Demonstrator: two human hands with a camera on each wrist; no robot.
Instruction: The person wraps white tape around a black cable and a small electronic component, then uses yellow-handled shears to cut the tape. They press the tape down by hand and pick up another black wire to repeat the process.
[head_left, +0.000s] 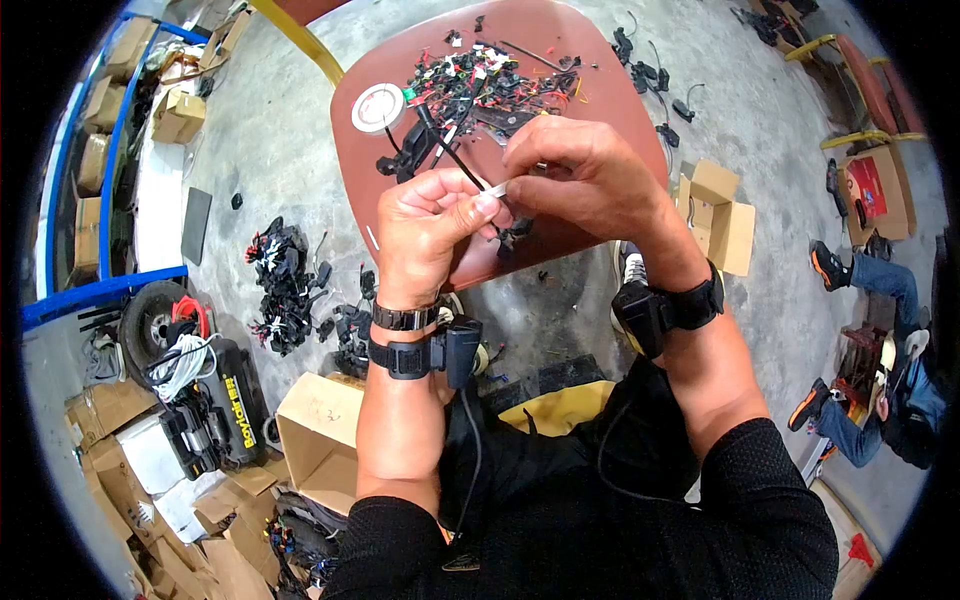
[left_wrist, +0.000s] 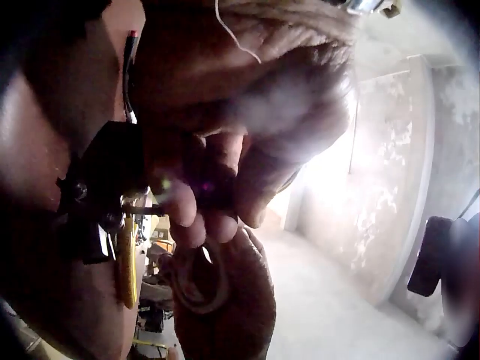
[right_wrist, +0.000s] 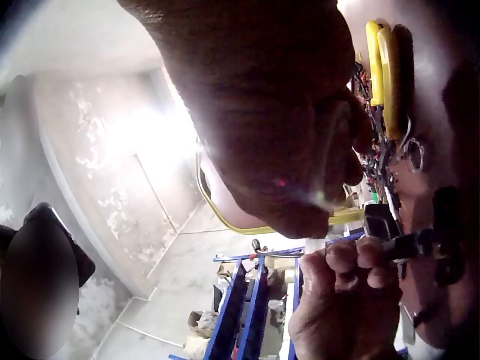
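Note:
Over the reddish-brown chair seat (head_left: 630, 130), both hands meet at a thin black cable (head_left: 460, 160) with a white strip (head_left: 497, 190) on it. My left hand (head_left: 430, 225) pinches the cable beside the strip, thumb on top. From the other side, the thumb and forefinger of my right hand (head_left: 600, 175) pinch the strip. Its fingers hide part of the work in the right wrist view. Black connector parts (head_left: 405, 150) lie near the cable's far end. A white tape roll (head_left: 378, 108) rests at the seat's left edge.
A heap of wire scraps (head_left: 490, 80) covers the seat's far part. Yellow-handled pliers (right_wrist: 384, 75) lie there too. Bundles of black cables (head_left: 285, 285) and an open carton (head_left: 718, 215) stand on the floor. Another person's legs (head_left: 880, 280) show at the right.

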